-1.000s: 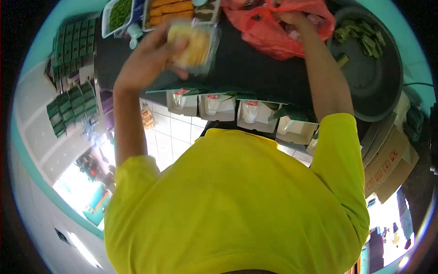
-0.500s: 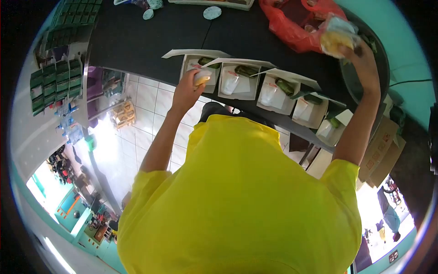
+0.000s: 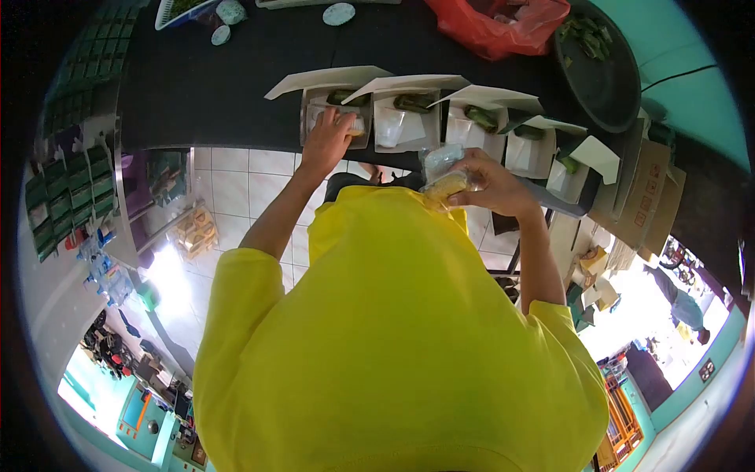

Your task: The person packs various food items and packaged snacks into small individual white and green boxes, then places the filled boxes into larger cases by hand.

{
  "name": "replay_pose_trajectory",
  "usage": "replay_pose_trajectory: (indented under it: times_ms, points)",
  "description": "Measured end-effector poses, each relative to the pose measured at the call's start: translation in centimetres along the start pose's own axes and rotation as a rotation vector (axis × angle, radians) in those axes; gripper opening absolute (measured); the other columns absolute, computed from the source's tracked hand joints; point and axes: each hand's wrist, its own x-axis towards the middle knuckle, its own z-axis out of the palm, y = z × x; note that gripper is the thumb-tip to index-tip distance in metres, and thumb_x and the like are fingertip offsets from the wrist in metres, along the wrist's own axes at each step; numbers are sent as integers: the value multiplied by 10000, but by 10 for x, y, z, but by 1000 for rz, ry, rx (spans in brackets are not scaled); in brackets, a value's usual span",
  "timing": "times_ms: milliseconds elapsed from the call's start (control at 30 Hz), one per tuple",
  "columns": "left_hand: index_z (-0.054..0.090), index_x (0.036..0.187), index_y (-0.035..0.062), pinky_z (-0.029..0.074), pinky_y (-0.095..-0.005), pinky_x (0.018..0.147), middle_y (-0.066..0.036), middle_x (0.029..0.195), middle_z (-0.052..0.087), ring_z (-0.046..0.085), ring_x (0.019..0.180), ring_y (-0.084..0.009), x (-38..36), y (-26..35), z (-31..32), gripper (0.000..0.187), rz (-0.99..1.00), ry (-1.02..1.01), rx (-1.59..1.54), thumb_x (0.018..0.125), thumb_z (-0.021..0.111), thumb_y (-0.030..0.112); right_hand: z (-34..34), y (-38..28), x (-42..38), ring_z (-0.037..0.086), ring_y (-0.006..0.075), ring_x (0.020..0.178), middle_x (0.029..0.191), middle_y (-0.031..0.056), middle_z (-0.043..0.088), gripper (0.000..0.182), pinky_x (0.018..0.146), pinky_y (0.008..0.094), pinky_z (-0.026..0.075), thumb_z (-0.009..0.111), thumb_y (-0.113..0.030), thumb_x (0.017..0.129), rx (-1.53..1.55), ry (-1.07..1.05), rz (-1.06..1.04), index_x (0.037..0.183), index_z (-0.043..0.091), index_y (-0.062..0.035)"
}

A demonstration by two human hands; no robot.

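Observation:
My left hand [image 3: 327, 143] reaches into the leftmost white box [image 3: 313, 135], its fingers curled round a small clear pack of yellow food [image 3: 358, 126] low inside it. My right hand [image 3: 499, 185] grips a larger clear plastic pack of yellowish food [image 3: 448, 179] in front of the second and third boxes, close to my shirt. Several open white boxes stand in a row along the table's near edge. A leaf-wrapped roll [image 3: 413, 102] and a clear plastic cup [image 3: 389, 126] sit in the second box. Similar green rolls lie in the others.
At the back of the black table [image 3: 220, 94] are a red plastic bag [image 3: 495, 35], a dark round basin [image 3: 605, 86] with leaf scraps, and a pale oval piece [image 3: 339, 14]. A white tray [image 3: 174, 16] stands back left. Cardboard [image 3: 649, 185] leans at the right.
My right hand has come from beside the red bag down and left to the boxes, carrying the plastic pack. My left hand has lowered its small pack into the leftmost box.

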Motion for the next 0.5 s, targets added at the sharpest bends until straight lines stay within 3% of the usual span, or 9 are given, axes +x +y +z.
replay_pose_trajectory:
  times_ms: [67,100,167,233,300,433,500]
  points:
    - [544,1231,106,462,-428,919,-195,1230,497,539,1106,-369,9,-11,-2,450,24,-68,-135,804,687,116,12,-2,-2,518,230,1122,1169,96,484,580,974,322,438,841,-331,707,75,12,8,1152,611,-38]
    - [544,1231,106,462,-428,919,-195,1230,497,539,1106,-369,17,-14,-6,450,29,-68,-139,804,687,116,13,-6,-4,518,230,1122,1169,96,484,580,974,322,438,841,-331,707,75,17,11,1152,611,-38]
    - [538,1237,68,467,-426,909,-199,1165,573,572,1074,-362,32,-20,-19,419,1,-305,-153,846,643,173,14,-10,-11,539,229,1088,1151,92,487,578,976,318,433,840,-324,712,66,56,54,1154,608,-34]
    - [561,1176,49,482,-436,873,-187,1068,624,599,1035,-343,41,-19,-29,344,56,-332,-151,866,607,191,11,0,-13,546,227,1079,1140,90,490,577,977,318,432,839,-320,714,87,77,28,1155,606,-31]
    - [603,991,52,515,-465,772,-167,1033,639,631,945,-346,53,-17,-26,188,-32,-465,-18,871,571,193,8,1,-15,553,225,1070,1129,87,492,575,979,317,430,838,-316,716,107,95,-5,1156,604,-28]
    - [594,911,58,533,-451,728,-136,984,648,646,892,-337,50,-14,-4,130,91,-406,81,866,550,171,5,-4,-18,549,217,1072,1117,88,498,592,934,319,442,836,-308,719,29,122,29,1174,594,-17]
    - [604,949,72,546,-414,719,-122,962,638,645,908,-311,40,-11,4,141,101,-99,119,861,541,162,10,-3,-17,547,217,1070,1118,90,501,601,914,319,447,834,-312,719,43,134,26,1180,591,-11]
